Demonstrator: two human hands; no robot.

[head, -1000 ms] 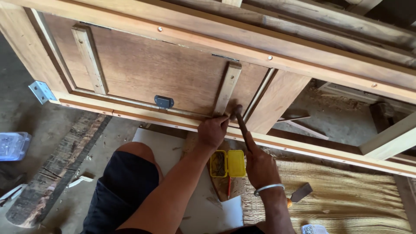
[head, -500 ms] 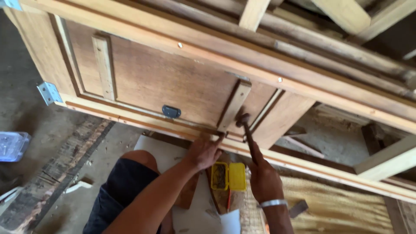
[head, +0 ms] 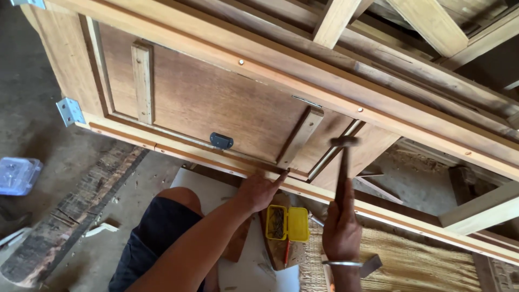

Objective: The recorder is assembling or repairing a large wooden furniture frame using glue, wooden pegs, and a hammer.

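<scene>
— Two hands are up at the near rail of the wooden door frame [head: 178, 154], and everything turns on the gap between them. My left hand [head: 258, 190] has its fingers pressed together at a spot on the rail, just under the lower end of the short slanted batten [head: 300, 136]; I take it to be pinching a nail, but that is too small to make out.

— And the hammer?

— My right hand [head: 340, 230] is wrapped tight around the hammer [head: 343, 167] handle. Its long axis runs near to far, almost upright in view, with the head at the far end, raised above the rail and to the right of the left fingertips. So the pinched spot lies left of and nearer than the hammer head.

— Anything close by?

— An open yellow nail box [head: 287, 223] sits between the wrists, on the floor.
</scene>
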